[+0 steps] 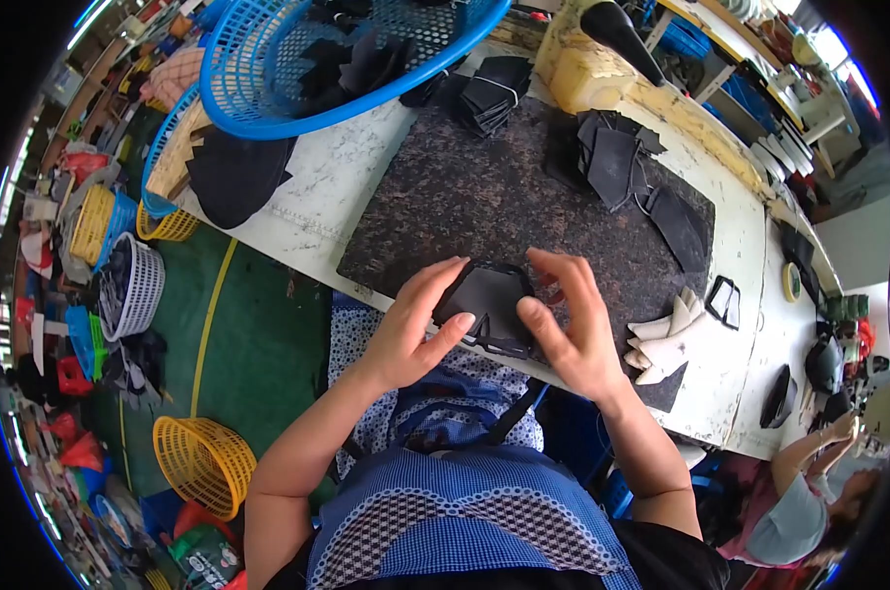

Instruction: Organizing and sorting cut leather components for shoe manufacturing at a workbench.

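A flat black cut piece (494, 303) with a raised dark rim and cut-outs along its near side lies at the front edge of a dark speckled slab (455, 197). Along its left side, my left hand (405, 324) has straight fingers at the far corner and the thumb near the cut-outs, apart from each other. My right hand (577, 329) arches at the right side, thumb by the piece's edge and fingers raised, with a gap between them. Neither hand is wrapped round the piece. Its underside is hidden.
Tied bundles of black pieces (612, 157) lie on the slab, with a pale fanned stack (666, 336) to the right. A blue basket (268, 123) stands far left. A yellow block (582, 74) sits behind. A co-worker (789, 511) is at lower right; a yellow basket (204, 467) stands on the floor.
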Demonstrator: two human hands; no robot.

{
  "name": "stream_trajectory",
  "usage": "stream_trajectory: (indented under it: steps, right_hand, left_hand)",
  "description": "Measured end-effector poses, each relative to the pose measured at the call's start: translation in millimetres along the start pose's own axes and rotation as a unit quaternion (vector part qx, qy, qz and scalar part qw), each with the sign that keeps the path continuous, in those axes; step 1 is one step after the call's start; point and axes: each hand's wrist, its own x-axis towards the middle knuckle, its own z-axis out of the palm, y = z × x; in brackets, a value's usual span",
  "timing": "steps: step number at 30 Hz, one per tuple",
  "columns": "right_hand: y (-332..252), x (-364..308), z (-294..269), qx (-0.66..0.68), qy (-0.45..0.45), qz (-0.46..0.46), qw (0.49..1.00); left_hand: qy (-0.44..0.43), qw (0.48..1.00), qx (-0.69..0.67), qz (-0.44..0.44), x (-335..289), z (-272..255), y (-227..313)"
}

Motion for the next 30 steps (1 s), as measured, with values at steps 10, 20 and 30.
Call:
stream_trajectory:
  steps: [10, 20, 30]
  right_hand:
    - [-9, 2, 8, -0.221, 0.039, -0.116, 0.968]
    - [-16, 9, 4, 0.311, 0.087, 0.131, 0.937]
    - [-13, 5, -10, -0.14, -0.075, 0.17, 0.972]
  left_hand:
    - [-0.04, 0.999, 0.017, 0.018, 9, -6, 7]
    - [-0.071, 0.992, -0.092, 0.039, 19, -18, -13]
    - [-0.371, 0.914, -0.01, -0.166, 97, -46, -3]
